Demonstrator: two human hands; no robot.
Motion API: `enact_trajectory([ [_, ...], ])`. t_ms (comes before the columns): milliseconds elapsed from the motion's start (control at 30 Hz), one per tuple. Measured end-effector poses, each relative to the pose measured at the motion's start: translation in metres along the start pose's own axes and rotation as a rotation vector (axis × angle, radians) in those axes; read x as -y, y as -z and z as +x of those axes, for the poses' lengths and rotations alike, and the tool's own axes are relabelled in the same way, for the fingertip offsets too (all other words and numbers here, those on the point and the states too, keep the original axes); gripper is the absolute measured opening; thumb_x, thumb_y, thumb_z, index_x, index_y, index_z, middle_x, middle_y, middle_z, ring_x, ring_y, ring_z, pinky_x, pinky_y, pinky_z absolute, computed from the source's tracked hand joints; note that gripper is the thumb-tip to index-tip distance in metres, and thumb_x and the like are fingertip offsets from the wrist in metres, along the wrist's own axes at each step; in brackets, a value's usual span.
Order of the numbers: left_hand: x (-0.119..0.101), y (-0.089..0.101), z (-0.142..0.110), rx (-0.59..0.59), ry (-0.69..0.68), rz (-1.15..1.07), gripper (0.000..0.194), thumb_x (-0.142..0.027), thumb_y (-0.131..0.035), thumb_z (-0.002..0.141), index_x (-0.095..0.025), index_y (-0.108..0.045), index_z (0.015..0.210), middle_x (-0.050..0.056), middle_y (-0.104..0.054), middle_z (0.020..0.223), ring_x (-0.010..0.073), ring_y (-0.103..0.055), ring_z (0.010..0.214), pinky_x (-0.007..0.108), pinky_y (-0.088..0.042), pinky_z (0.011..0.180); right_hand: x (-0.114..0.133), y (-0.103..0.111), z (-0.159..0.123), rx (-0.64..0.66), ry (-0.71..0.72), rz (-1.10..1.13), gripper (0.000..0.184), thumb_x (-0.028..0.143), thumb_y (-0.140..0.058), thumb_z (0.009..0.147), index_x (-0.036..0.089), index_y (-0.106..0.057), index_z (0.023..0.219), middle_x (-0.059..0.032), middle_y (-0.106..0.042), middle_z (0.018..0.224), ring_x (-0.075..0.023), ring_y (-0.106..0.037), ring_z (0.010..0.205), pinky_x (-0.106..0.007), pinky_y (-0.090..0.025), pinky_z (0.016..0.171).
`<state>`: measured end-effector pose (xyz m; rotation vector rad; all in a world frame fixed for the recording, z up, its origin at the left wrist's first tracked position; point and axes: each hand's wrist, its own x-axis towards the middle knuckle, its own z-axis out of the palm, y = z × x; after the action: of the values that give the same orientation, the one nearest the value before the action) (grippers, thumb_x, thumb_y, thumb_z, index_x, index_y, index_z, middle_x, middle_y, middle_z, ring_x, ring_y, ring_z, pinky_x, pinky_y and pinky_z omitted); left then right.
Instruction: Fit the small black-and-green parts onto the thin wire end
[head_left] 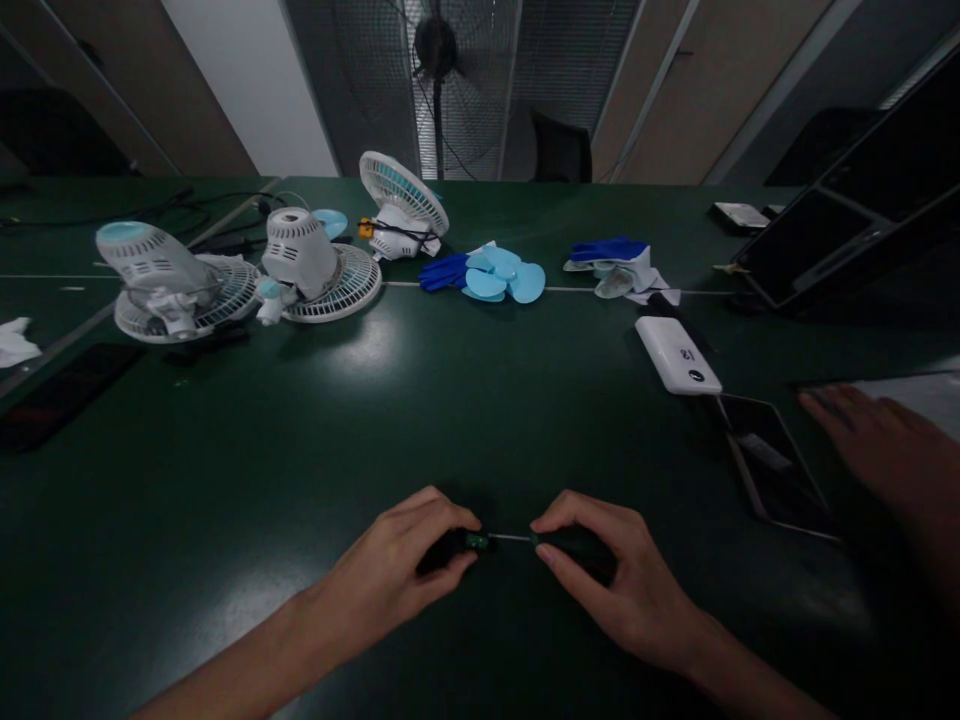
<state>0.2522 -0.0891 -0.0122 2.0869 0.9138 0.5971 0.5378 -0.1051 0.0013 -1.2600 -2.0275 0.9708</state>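
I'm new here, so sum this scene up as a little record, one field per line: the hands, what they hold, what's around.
Left hand: pinching the green end of a slim tool
Right hand: fingertips at the tool's other end
Table: dark green
Back left: three white fans
Back middle: light-blue fan blade beside a blue glove
Right: white device, dark-screened phone
Far right: another person's hand

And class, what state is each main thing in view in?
Thin-shafted tool, held, middle bare
Left hand, fingers closed on tool
Right hand, fingers closed on tool
Left small fan, cage down
Middle small fan, cage down
Far small fan, cage tilted up
Blue fan blade, loose, beside blue glove
Device beside white case, screen dark, flat
Standing fan, upright, running unclear
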Motion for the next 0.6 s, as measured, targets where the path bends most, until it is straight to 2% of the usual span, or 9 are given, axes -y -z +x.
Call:
enact_trajectory([
  [67,-0.0009,0.0009,0.0007,-0.012,0.014,0.002,0.029,-0.021,-0.066,0.096,-0.024,-0.062,0.125,0.006,-0.068,0.11,0.0183,-0.064,0.1,0.031,-0.055,0.082,-0.0002,0.0021,-0.0007,0.021,0.004,-0.009,0.009,0.02,-0.066,0.096,0.023,-0.07,0.104,-0.0044,-0.075,0.092,-0.0227,-0.073,0.083,-0.035,-0.055,0.076],
  [167,-0.0007,0.0014,0.0023,-0.023,0.007,0.01,0.023,-0.021,-0.067,0.096,-0.025,-0.065,0.118,0.006,-0.067,0.113,0.0194,-0.061,0.107,0.034,-0.053,0.089,-0.0017,0.0043,-0.0016,0.057,0.013,-0.017,0.01,0.02,-0.066,0.097,0.023,-0.07,0.106,-0.0045,-0.075,0.094,-0.0231,-0.073,0.085,-0.037,-0.054,0.079],
  [267,0.0001,0.0016,0.0029,-0.015,0.019,0.012,0.018,-0.021,-0.066,0.097,-0.024,-0.066,0.115,0.005,-0.066,0.113,0.0191,-0.06,0.106,0.034,-0.052,0.09,-0.0027,0.0046,-0.0013,0.089,0.02,-0.028,0.011,0.02,-0.065,0.098,0.024,-0.069,0.108,-0.0046,-0.075,0.095,-0.0233,-0.073,0.086,-0.038,-0.054,0.08],
  [400,0.0001,0.0016,0.0026,-0.011,0.009,0.007,0.017,-0.023,-0.065,0.098,-0.024,-0.066,0.115,0.005,-0.066,0.112,0.0192,-0.06,0.106,0.034,-0.051,0.089,-0.0021,0.0031,-0.0006,0.115,0.044,-0.017,0.012,0.017,-0.064,0.098,0.022,-0.068,0.107,-0.0046,-0.073,0.093,-0.0227,-0.072,0.084,-0.037,-0.053,0.075],
  [500,-0.0002,0.0016,0.0027,-0.001,0.001,0.009,0.017,-0.023,-0.064,0.099,-0.024,-0.066,0.116,0.005,-0.066,0.112,0.019,-0.06,0.106,0.034,-0.05,0.089,-0.0007,0.001,-0.0005,0.111,0.055,0.005,0.012,0.016,-0.064,0.098,0.022,-0.069,0.108,-0.0046,-0.073,0.093,-0.0223,-0.072,0.084,-0.036,-0.053,0.075],
  [600,-0.0004,0.0018,0.0034,0.008,0.003,0.022,0.018,-0.023,-0.064,0.099,-0.024,-0.066,0.117,0.006,-0.066,0.113,0.0198,-0.06,0.107,0.034,-0.05,0.09,0.0013,-0.0021,0.0004,0.038,0.022,0.114,0.01,0.02,-0.066,0.099,0.023,-0.07,0.107,-0.0047,-0.075,0.096,-0.022,-0.073,0.087,-0.036,-0.055,0.079],
])
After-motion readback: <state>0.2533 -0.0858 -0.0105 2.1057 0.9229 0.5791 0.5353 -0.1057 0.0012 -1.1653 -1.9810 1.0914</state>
